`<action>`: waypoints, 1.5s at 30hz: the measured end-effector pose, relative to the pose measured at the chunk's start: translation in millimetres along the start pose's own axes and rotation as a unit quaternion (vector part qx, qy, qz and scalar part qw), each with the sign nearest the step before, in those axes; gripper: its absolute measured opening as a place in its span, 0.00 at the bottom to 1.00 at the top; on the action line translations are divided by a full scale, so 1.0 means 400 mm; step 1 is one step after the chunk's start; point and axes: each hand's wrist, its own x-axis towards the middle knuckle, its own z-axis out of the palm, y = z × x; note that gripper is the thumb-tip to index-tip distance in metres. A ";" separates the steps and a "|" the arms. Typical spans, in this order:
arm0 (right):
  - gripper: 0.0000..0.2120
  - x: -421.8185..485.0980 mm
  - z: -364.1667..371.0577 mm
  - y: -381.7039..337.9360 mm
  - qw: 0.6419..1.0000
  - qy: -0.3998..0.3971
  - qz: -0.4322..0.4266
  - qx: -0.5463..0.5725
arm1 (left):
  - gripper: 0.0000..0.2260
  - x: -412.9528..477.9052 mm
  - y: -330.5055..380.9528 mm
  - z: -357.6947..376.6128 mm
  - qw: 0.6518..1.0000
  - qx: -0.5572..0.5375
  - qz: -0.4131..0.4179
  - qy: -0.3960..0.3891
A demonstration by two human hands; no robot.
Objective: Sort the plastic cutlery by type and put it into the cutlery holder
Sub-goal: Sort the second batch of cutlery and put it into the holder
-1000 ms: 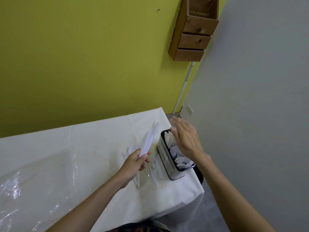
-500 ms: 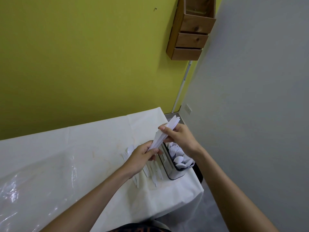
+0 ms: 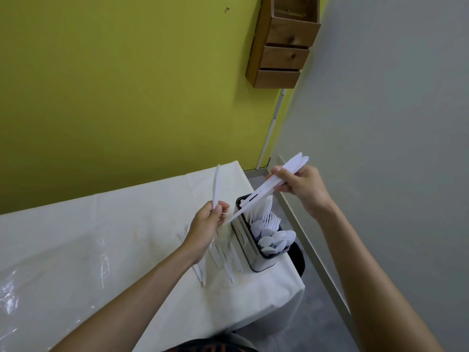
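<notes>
My right hand (image 3: pixel 302 186) grips a bundle of white plastic knives (image 3: pixel 269 186), slanted with the lower ends over the black cutlery holder (image 3: pixel 256 262). The holder stands at the table's right edge with knives, forks and spoons (image 3: pixel 276 241) upright inside. My left hand (image 3: pixel 205 224) pinches a single white knife (image 3: pixel 216 186), held nearly upright just left of the holder. Several loose white pieces of cutlery (image 3: pixel 223 257) lie on the table between my left hand and the holder.
The table (image 3: pixel 101 237) wears a white cloth, with clear plastic film (image 3: pixel 38 288) at its left. A wooden wall box (image 3: pixel 281 44) hangs on the green wall above. A grey wall runs along the right, close to the table's edge.
My right hand has pulled most of the knife bundle out of my left hand and lifted it up to the right. My left hand keeps one knife.
</notes>
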 end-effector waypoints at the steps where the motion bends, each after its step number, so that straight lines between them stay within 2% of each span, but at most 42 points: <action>1: 0.10 0.006 -0.015 -0.005 1.000 0.018 -0.001 0.005 | 0.12 0.005 0.000 -0.003 1.000 -0.015 -0.013 0.019; 4: 0.07 0.026 -0.047 -0.001 0.998 0.058 0.022 0.005 | 0.11 0.022 -0.002 -0.001 0.995 -0.086 -0.042 0.036; 7: 0.12 0.047 -0.066 0.029 0.991 0.115 0.069 0.009 | 0.11 0.035 0.018 0.021 0.985 -0.156 -0.067 0.039; 9: 0.16 0.057 -0.071 0.052 0.985 0.150 0.079 -0.004 | 0.12 0.041 0.029 0.039 0.983 -0.162 -0.072 0.053; 14: 0.14 0.047 -0.062 0.043 0.977 0.174 0.000 -0.124 | 0.10 0.056 0.024 0.079 0.977 -0.187 -0.054 0.084; 17: 0.13 0.040 -0.054 0.008 0.961 0.190 -0.052 -0.196 | 0.09 0.062 0.013 0.097 0.986 -0.135 -0.021 0.091; 22: 0.14 0.004 0.011 0.005 0.933 0.128 -0.131 -0.309 | 0.06 0.063 0.001 0.109 0.995 0.008 0.026 0.100; 27: 0.17 -0.003 0.047 0.051 0.889 0.050 -0.210 -0.404 | 0.05 0.058 0.015 0.122 0.984 0.124 0.096 0.083; 30: 0.15 0.003 0.039 0.033 0.893 0.038 -0.206 -0.398 | 0.05 0.053 -0.003 0.132 0.973 0.175 0.133 0.073; 33: 0.12 -0.012 0.043 0.024 0.900 0.029 -0.209 -0.382 | 0.07 0.049 -0.018 0.141 0.971 0.178 0.130 0.092; 39: 0.17 0.007 0.034 0.062 0.915 -0.030 -0.080 -0.394 | 0.08 0.052 -0.025 0.126 0.977 0.151 0.124 0.083; 45: 0.12 0.030 0.043 0.063 0.930 -0.053 -0.052 -0.361 | 0.06 0.054 -0.022 0.121 0.974 0.158 0.144 0.080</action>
